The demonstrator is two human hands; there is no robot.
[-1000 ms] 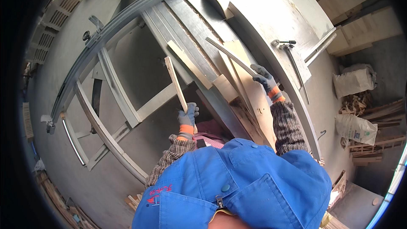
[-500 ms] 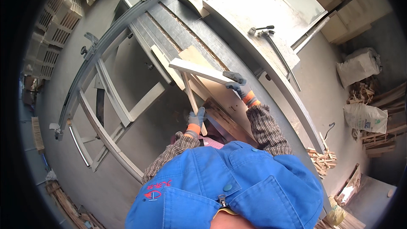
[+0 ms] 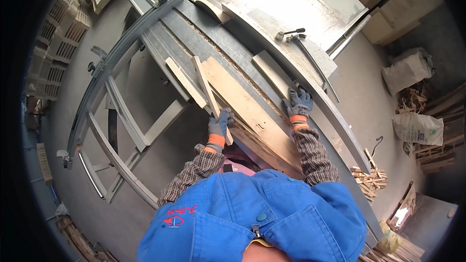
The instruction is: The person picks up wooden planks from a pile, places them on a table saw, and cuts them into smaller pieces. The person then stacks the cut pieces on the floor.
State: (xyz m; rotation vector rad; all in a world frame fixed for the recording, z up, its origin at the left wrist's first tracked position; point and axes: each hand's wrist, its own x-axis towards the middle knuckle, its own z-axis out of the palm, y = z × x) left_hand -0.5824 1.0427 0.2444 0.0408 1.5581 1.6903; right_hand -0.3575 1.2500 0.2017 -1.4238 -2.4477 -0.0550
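Observation:
In my gloved left hand (image 3: 221, 122) is a narrow wood strip (image 3: 206, 87), gripped near its lower end and slanting up and away. My gloved right hand (image 3: 298, 102) is at the near end of a pale wooden board (image 3: 272, 73), its fingers on that end. This board lies on the grey metal saw table (image 3: 223, 51), alongside the long fence (image 3: 335, 126). Between my hands, a wider wooden board (image 3: 247, 106) rests on the table's near side. Another short strip (image 3: 184, 81) lies by the table's left edge, next to the strip I hold.
A metal lever tool (image 3: 315, 63) lies on the surface beyond the fence. To the left, a metal frame (image 3: 124, 111) with a curved-looking rail stands out from the table. Wood offcuts (image 3: 370, 180) are heaped at right, with white sacks (image 3: 417, 128) farther off. Stacked slatted crates (image 3: 58, 43) stand at far left.
The board in my right hand has gone from slanting across the middle to lying along the fence. My right hand moved right with it. The left hand's strip has shifted slightly up and left.

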